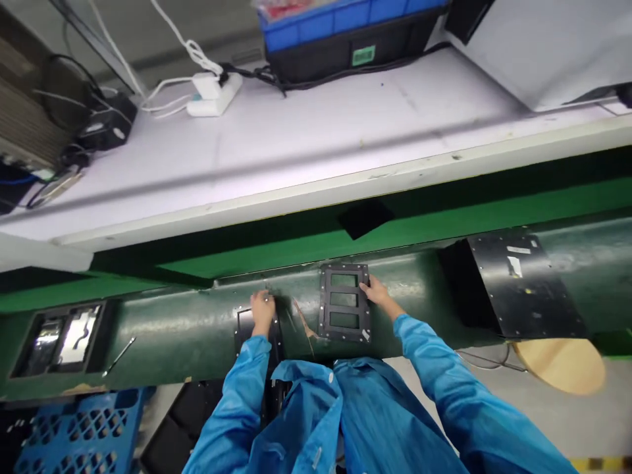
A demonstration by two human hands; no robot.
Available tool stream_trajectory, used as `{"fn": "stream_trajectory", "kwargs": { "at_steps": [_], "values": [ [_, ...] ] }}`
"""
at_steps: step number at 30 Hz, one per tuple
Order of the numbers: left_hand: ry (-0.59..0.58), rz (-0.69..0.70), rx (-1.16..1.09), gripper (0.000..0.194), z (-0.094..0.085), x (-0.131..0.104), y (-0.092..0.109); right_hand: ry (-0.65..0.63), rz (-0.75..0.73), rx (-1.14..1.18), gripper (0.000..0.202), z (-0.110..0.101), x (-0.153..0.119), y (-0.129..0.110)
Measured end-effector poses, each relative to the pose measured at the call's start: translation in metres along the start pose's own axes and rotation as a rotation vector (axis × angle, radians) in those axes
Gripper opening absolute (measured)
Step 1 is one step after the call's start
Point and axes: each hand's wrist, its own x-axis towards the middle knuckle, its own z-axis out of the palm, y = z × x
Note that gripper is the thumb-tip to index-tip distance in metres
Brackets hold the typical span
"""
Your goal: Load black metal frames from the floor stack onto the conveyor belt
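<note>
Our right hand (376, 290) pinches the stiff, light-looking black three-windowed frame (344, 302) by its right edge, our left hand (261, 312) lying flat left of it.

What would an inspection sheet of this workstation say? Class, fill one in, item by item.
Surface: dark green conveyor belt, scuffed, with a torn patch.
Job's things: black three-window frame flat on the belt; a second black plate partly under the left hand.
Clutter: thin metal tool on the belt; black panel.
Grippers: left hand on the black plate; right hand touching the frame's right edge.
Cables: white power strip with white leads; black cables at far left.
Surroundings: white bench, blue bin, blue crate.
</note>
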Motion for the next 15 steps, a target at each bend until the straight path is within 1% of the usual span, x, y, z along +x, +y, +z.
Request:
{"fn": "stream_trajectory", "kwargs": {
  "at_steps": [2, 4, 6, 7, 9, 11, 12, 13, 15],
  "values": [
    [-0.080, 0.153, -0.008, 0.033, 0.031, 0.023, 0.067, 0.052, -0.032, -0.191, 0.060, -0.009, -0.002, 0.015],
    [-0.151, 0.295, -0.023, 0.038, 0.064, 0.043, 0.135, 0.134, -0.098, -0.311, 0.062, -0.016, -0.009, 0.028],
    [-0.229, 0.413, -0.036, 0.051, 0.097, 0.062, 0.200, 0.213, -0.143, -0.358, 0.061, -0.023, -0.018, 0.042],
    [-0.265, 0.459, -0.031, 0.061, 0.113, 0.070, 0.230, 0.230, -0.158, -0.353, 0.061, -0.027, -0.022, 0.050],
    [-0.327, 0.541, 0.009, 0.081, 0.141, 0.085, 0.285, 0.214, -0.192, -0.308, 0.062, -0.033, -0.026, 0.068],
    [-0.379, 0.583, 0.090, 0.098, 0.163, 0.099, 0.331, 0.179, -0.238, -0.262, 0.061, -0.035, -0.027, 0.085],
    [-0.406, 0.579, 0.135, 0.104, 0.172, 0.104, 0.349, 0.168, -0.254, -0.247, 0.060, -0.035, -0.027, 0.092],
    [-0.431, 0.559, 0.175, 0.106, 0.179, 0.109, 0.365, 0.164, -0.258, -0.238, 0.060, -0.034, -0.025, 0.098],
    [-0.457, 0.487, 0.227, 0.107, 0.189, 0.117, 0.384, 0.162, -0.250, -0.222, 0.061, -0.032, -0.023, 0.105]
  ]
}}
